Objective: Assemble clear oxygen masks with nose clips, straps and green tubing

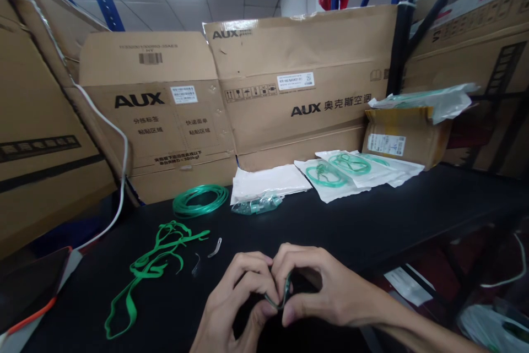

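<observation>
The left hand (237, 300) and the right hand (320, 289) are both curled, almost closed — their fingertips pinch one small bent strip (286, 289) between them. This strip is above the black table (322, 226).

A thin, glossy, dark strip (286, 285) is held at six o'clock in the view. It is bent into a V, one limb rising toward twelve, the other toward ten.

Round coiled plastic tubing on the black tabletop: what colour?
The tubing is green, clearest in the head view.
</observation>
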Tool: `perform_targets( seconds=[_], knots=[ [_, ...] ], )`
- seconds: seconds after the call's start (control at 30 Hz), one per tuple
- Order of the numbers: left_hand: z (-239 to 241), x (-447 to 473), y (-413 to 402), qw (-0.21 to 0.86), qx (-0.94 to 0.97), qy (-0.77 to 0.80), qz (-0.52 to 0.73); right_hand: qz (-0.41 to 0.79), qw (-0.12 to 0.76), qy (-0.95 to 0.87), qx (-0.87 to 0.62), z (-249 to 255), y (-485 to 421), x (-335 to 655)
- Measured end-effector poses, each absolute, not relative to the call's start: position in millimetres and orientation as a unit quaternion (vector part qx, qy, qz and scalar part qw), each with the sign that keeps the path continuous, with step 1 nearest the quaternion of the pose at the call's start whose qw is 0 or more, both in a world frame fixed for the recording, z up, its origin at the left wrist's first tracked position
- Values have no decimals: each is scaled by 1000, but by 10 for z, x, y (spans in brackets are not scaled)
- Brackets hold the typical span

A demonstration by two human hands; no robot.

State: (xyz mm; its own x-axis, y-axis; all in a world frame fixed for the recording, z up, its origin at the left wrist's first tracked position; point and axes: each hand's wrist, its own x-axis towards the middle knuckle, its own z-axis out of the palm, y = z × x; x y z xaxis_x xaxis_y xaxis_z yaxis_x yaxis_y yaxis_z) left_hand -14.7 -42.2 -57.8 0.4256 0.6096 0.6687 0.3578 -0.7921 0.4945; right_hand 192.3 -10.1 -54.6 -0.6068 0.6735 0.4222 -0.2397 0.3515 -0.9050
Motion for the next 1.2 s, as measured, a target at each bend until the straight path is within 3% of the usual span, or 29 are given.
perform_targets(
  seconds=[1.2],
  knots=[
    [-627, -168, -423, 125, 848, 264, 441, 533, 421, -717, -157, -558, -90, 1916]
  ],
)
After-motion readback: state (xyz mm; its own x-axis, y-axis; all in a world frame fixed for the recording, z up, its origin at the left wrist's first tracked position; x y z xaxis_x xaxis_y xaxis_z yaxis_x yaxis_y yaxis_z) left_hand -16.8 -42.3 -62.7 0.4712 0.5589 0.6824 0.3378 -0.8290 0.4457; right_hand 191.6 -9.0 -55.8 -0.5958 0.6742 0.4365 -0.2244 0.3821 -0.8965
